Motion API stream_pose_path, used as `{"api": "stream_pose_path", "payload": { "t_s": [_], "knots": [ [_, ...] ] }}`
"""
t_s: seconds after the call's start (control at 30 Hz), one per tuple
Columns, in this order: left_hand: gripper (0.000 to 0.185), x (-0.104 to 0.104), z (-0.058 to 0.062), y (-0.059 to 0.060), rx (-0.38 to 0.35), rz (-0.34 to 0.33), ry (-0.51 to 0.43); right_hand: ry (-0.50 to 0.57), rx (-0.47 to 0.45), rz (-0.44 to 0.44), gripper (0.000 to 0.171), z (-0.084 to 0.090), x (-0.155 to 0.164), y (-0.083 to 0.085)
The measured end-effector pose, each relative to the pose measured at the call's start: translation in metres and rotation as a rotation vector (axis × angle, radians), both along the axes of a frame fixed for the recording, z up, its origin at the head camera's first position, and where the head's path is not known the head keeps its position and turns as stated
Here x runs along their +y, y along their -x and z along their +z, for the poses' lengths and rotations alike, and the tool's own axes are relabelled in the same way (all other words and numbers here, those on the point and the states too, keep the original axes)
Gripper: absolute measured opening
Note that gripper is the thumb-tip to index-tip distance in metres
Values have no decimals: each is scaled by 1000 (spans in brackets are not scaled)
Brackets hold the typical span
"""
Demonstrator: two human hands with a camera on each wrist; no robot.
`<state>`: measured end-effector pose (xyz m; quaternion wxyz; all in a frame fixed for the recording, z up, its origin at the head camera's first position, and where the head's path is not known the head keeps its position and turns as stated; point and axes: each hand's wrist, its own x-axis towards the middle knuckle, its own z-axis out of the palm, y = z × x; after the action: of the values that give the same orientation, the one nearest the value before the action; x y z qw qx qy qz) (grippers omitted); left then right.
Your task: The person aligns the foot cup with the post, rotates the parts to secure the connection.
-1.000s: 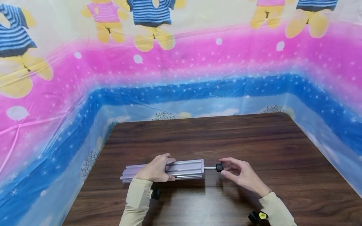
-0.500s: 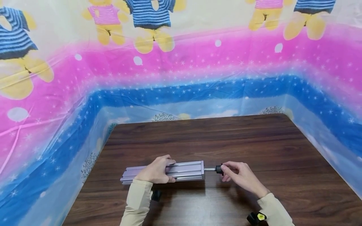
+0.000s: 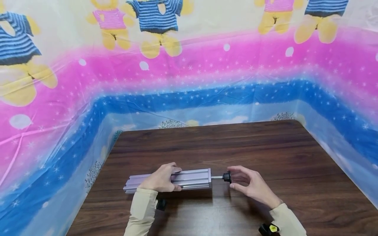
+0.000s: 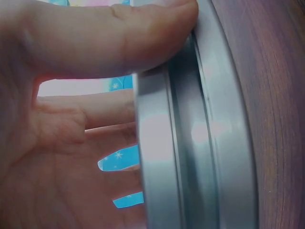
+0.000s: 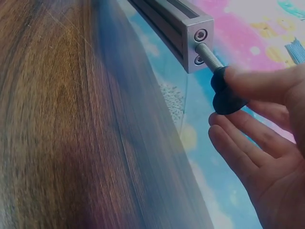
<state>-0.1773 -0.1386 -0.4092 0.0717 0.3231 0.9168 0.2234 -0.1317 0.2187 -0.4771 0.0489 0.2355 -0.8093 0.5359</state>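
My left hand [image 3: 160,178] grips a silver aluminium profile [image 3: 193,178] lying lengthwise over the table, thumb on the near side and fingers on the far side. In the left wrist view, the thumb presses at the groove of the profile [image 4: 233,143]. From an end plate [image 5: 206,26] with two socket screws, a threaded rod [image 5: 209,56] sticks out to the right. On the rod is a black levelling foot [image 3: 227,177]. My right hand [image 3: 251,183] holds that foot, its thumb and forefinger at the rim; the right wrist view has the thumb against the foot [image 5: 228,100].
The dark wood table [image 3: 206,141] extends behind and to both sides of the profile. A printed cloth [image 3: 189,95] hangs around its back and side edges. A black strap device [image 3: 268,229] is on the right wrist and another [image 3: 161,204] on the left.
My right thumb and fingers bunched over the levelling foot half a second ago, then spread back around its rim. The profile has shifted very slightly left, with my left hand still gripping it.
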Motion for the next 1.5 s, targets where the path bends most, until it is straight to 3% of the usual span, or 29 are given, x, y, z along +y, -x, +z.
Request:
{"api": "stream_pose_path", "payload": {
  "t_s": [0.43,0.77,1.03,1.17,1.5],
  "knots": [
    [59,2,-1,-1,5,3,17,-61,-34,-78,38,1,-1,-1],
    [62,-1,-3,-1,4,2,20,-45,-91,-69,36,-2,-4,2],
    [57,-4,-5,2,27,-11,8,-32,25,-23,53,-7,-4,1],
    [56,-3,-5,2,15,-11,9,-12,75,1,53,-8,-4,4],
    [61,-2,-4,2,12,-3,2,-40,29,-33,41,-3,-3,3]
  ]
}}
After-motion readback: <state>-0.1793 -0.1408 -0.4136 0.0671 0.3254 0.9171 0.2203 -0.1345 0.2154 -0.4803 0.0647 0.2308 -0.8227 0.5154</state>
